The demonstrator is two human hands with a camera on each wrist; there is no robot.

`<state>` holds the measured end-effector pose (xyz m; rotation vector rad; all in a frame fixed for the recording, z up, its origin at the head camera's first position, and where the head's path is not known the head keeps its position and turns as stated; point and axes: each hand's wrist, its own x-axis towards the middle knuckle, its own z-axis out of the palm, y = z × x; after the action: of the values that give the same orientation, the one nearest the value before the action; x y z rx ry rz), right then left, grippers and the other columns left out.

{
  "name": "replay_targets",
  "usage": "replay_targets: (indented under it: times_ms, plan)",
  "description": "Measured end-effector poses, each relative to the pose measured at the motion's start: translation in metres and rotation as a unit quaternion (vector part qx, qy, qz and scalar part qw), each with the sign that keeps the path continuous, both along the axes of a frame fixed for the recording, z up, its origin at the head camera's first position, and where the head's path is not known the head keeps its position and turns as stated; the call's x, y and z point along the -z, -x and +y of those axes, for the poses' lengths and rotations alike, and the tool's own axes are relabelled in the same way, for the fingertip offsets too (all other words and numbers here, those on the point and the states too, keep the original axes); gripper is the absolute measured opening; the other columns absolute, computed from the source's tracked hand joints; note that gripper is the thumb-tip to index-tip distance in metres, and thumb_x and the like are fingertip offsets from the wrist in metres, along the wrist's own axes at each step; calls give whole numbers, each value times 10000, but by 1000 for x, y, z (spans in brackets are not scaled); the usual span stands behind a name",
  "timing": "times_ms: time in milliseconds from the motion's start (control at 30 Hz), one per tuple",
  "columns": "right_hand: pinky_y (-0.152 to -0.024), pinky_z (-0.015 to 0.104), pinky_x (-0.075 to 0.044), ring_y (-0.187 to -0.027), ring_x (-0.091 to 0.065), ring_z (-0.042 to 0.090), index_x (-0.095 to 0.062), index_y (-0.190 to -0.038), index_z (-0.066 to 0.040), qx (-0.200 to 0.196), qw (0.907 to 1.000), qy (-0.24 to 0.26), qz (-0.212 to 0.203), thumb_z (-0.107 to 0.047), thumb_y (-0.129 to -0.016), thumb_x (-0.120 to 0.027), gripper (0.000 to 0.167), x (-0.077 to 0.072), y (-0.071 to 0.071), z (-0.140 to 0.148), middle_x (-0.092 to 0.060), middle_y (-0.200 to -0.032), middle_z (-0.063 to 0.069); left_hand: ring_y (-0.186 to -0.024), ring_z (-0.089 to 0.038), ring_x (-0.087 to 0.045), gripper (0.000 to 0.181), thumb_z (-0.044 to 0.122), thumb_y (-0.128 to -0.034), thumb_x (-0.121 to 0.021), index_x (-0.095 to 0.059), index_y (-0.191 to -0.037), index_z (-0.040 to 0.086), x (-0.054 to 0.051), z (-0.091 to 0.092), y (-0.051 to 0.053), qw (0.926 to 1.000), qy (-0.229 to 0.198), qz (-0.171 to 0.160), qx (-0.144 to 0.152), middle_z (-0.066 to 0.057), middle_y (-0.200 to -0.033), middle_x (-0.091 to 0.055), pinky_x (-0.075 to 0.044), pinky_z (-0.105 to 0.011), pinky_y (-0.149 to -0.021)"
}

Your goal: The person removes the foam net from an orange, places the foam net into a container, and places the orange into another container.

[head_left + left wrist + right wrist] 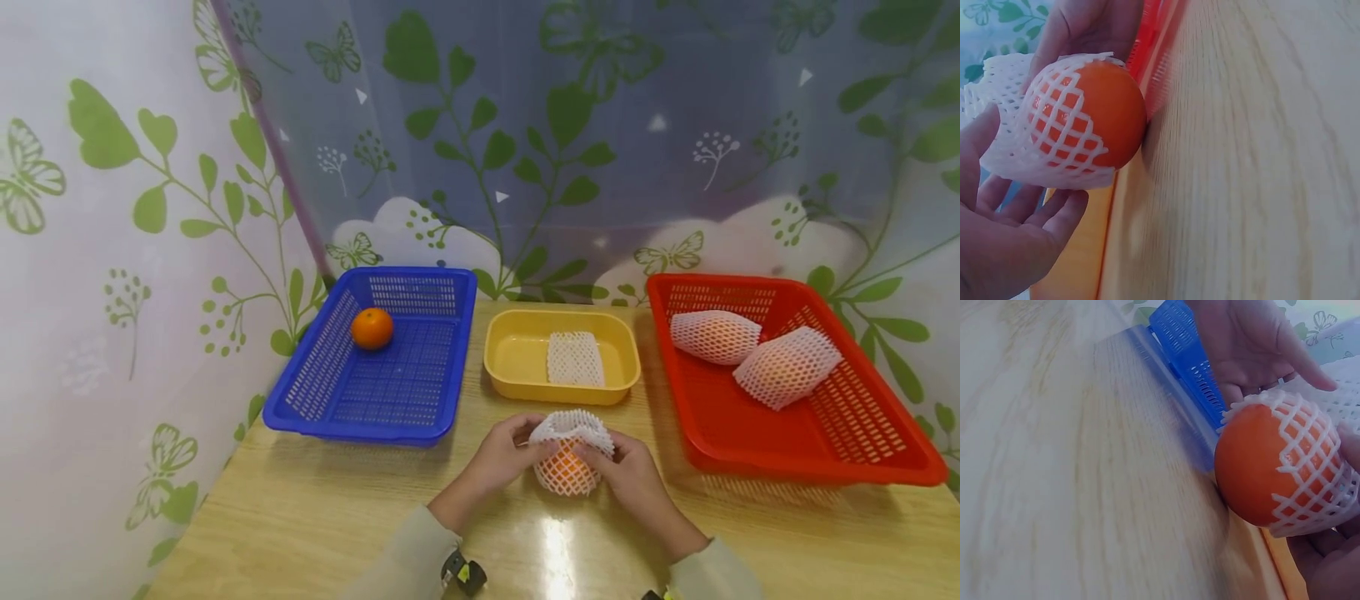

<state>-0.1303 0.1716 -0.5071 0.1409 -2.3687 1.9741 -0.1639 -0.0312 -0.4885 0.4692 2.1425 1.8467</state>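
Left hand [506, 457] and right hand [630, 473] both have a grip on a white foam net [577, 423] that's partway over an orange [1119, 119], lower centre of the head view; bare orange [372, 329] sits in the blue basket [397, 383], centre-left.

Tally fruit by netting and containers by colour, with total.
Bare fruit: 1
Partly netted fruit: 1
Netted fruit: 2
Blue basket: 1
Yellow tray: 1
Red basket: 1
Total: 7
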Motion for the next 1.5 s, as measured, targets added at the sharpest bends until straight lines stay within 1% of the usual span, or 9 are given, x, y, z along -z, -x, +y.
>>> replay_targets:
  times_ms: [167,367,600,767,833,1000,1100,1333,1500]
  plan:
    - [-769,231,-547,-879,-652,70,-683,-1101,64,83,9999,76,-3,-139,-891,-714,294,-4,0,-2,-728,-965,54,-1200,-281,-567,395,173,-901,-710,-607,-1260,41,0,-2,-1,9996,208,-13,180,-97,-1241,-634,-484,-375,-985]
    - [-723,233,-555,-821,-652,63,-693,-1061,82,271,9994,208,5,-126,-893,-709,268,-7,-1,-3,-731,-903,15,-1185,-289,-574,395,125,-896,-709,-604,-1263,20,3,-1,-1,9996,98,13,271,-123,-1239,-635,-483,-386,-985]
    - [-765,211,-536,-874,-632,46,-673,-1100,70,284,9993,217,88,-91,-883,-714,273,-6,-3,-4,-708,-953,-25,-1166,-283,-583,370,127,-895,-711,-616,-1236,16,4,0,-2,9992,190,-37,347,-123,-1212,-641,-498,-349,-959]
    - [-834,204,-516,-967,-613,45,-634,-1186,42,120,9999,64,-30,-111,-893,-707,339,-3,-3,-2,-681,-1084,64,-1112,-258,-610,339,114,-889,-716,-637,-1197,-4,6,0,-2,9997,93,-43,232,-125,-1160,-661,-523,-309,-904]
    - [-846,205,-510,-980,-609,47,-624,-1208,42,50,9999,42,-158,-123,-900,-701,357,-1,-3,-1,-672,-1113,97,-1106,-273,-613,320,93,-885,-715,-652,-1177,-22,2,0,-4,9999,76,49,130,-144,-1162,-665,-530,-310,-892]
    - [-849,208,-510,-974,-614,54,-628,-1210,48,-77,9996,40,-252,-127,-905,-694,358,2,-3,-1,-677,-1108,103,-1101,-272,-620,261,85,-871,-726,-707,-1111,-14,2,0,-5,9994,126,267,-177,-137,-1168,-679,-534,-303,-883]
    - [-836,214,-518,-952,-624,65,-645,-1184,46,-84,9998,-38,-185,-136,-905,-696,337,3,-3,0,-692,-1070,94,-1059,-227,-637,281,130,-876,-731,-707,-1122,-2,8,0,-3,9994,138,225,-215,-125,-1140,-692,-540,-271,-856]
    - [-812,224,-527,-931,-630,62,-677,-1126,43,-179,9998,-17,-51,-128,-891,-710,292,-2,-4,1,-709,-1021,56,-1124,-249,-613,397,155,-886,-727,-633,-1246,18,6,-2,-2,9995,157,140,229,-127,-1211,-657,-523,-324,-916]
    - [-789,220,-533,-923,-635,54,-688,-1114,50,-106,9999,19,43,-117,-885,-715,285,-4,-4,1,-717,-1001,-4,-1135,-242,-604,422,173,-895,-718,-610,-1282,44,6,-2,-2,9983,379,1,453,-100,-1237,-643,-522,-294,-905]
